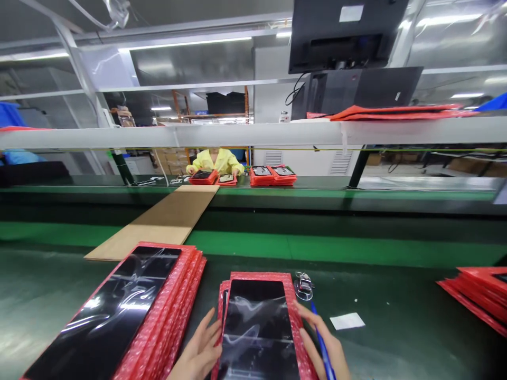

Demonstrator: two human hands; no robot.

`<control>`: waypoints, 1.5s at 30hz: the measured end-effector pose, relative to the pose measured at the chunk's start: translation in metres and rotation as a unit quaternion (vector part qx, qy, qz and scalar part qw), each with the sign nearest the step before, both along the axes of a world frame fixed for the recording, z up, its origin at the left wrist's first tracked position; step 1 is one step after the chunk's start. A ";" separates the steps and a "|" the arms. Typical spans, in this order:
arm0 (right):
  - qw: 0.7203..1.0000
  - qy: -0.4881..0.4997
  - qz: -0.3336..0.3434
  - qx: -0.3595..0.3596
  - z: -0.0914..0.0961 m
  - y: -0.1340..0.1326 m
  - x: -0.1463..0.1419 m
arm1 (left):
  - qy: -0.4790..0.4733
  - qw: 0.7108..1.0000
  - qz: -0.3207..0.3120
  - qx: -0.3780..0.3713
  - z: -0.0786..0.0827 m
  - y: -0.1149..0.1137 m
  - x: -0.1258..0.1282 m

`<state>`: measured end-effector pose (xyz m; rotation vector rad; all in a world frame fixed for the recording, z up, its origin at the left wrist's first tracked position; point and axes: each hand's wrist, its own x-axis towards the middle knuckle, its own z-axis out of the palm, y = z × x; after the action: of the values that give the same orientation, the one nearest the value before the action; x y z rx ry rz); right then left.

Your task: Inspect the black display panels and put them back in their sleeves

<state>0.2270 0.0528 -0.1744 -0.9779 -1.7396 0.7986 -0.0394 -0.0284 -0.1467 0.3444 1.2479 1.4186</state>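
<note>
A black glossy panel (257, 327) lies in a red bubble-wrap bag (291, 295) on the green work surface right in front of me. My left hand (200, 351) rests against the bag's left edge, fingers spread and holding nothing. Along the bag's right edge lies my right hand (322, 345), which grips a blue pen (321, 343) pointing away from me. A second bagged panel shows underneath at the left side.
A stack of several red bags topped by a black panel (119, 311) lies at left. More red bags (481, 295) sit at right. A tape roll (304, 285) and white paper slip (347, 320) lie nearby. A brown board (166, 219) bridges the conveyor. A person in yellow (217, 161) works opposite.
</note>
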 end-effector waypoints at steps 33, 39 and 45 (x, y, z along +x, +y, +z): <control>0.987 -0.111 0.023 0.117 -0.019 -0.008 -0.012 | 0.055 0.976 -0.200 0.068 0.055 0.024 0.021; 0.988 -0.101 0.031 0.109 -0.020 -0.006 -0.006 | 0.050 0.980 -0.163 0.099 0.064 0.020 0.039; 0.998 -0.025 -0.002 0.063 -0.021 0.000 0.000 | 0.151 0.988 0.032 0.022 0.096 -0.002 -0.046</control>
<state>0.2270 0.0531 -0.1957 -0.9225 -1.8080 0.6576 -0.0852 -0.0306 -0.0511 0.5708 1.4847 1.4875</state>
